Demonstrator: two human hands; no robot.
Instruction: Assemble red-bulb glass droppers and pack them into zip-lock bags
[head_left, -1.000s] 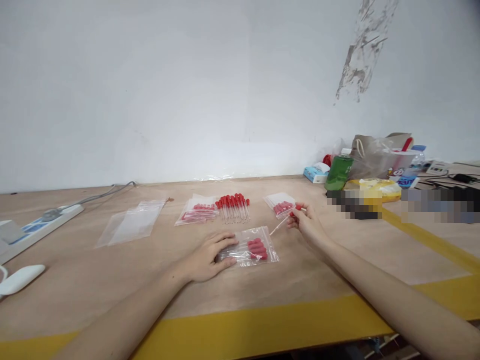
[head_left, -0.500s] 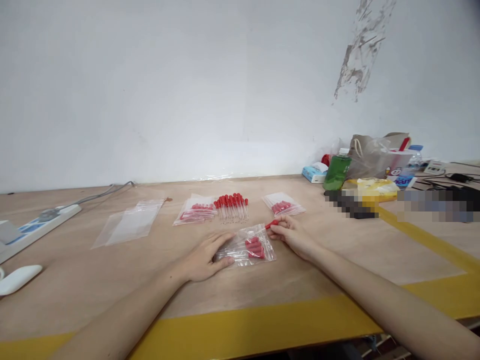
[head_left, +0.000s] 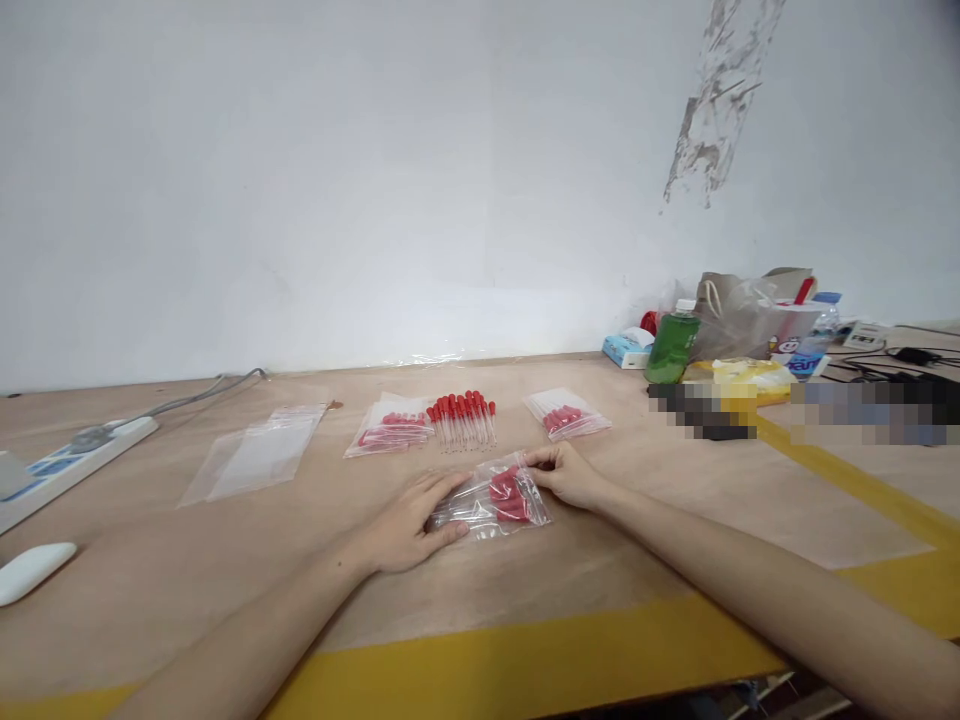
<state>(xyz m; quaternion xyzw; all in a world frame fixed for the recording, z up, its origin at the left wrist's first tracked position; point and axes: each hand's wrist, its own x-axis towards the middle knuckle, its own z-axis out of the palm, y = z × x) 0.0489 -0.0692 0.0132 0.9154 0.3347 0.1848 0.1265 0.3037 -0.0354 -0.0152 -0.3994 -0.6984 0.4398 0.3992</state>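
A clear zip bag (head_left: pixel 491 500) with several red-bulbed glass droppers lies on the brown table in front of me. My left hand (head_left: pixel 411 520) rests flat on the bag's left end, fingers stretched out. My right hand (head_left: pixel 564 472) is closed at the bag's upper right corner, pinching its open edge. The dropper it carried sits inside the bag with the others. Behind the bag lies a row of loose droppers (head_left: pixel 463 418), with a filled bag (head_left: pixel 390 430) to its left and another filled bag (head_left: pixel 568 414) to its right.
Empty clear bags (head_left: pixel 255 455) lie at the left. A power strip (head_left: pixel 71 452) and a white object (head_left: pixel 30 570) sit at the far left. A green bottle (head_left: pixel 672 344), tissue pack and bags crowd the back right. Yellow tape (head_left: pixel 525 660) marks the near edge.
My right hand brought one dropper from beside the right-hand filled bag down to the near bag and slid it in. It now pinches the bag's corner. The left hand stayed on the bag.
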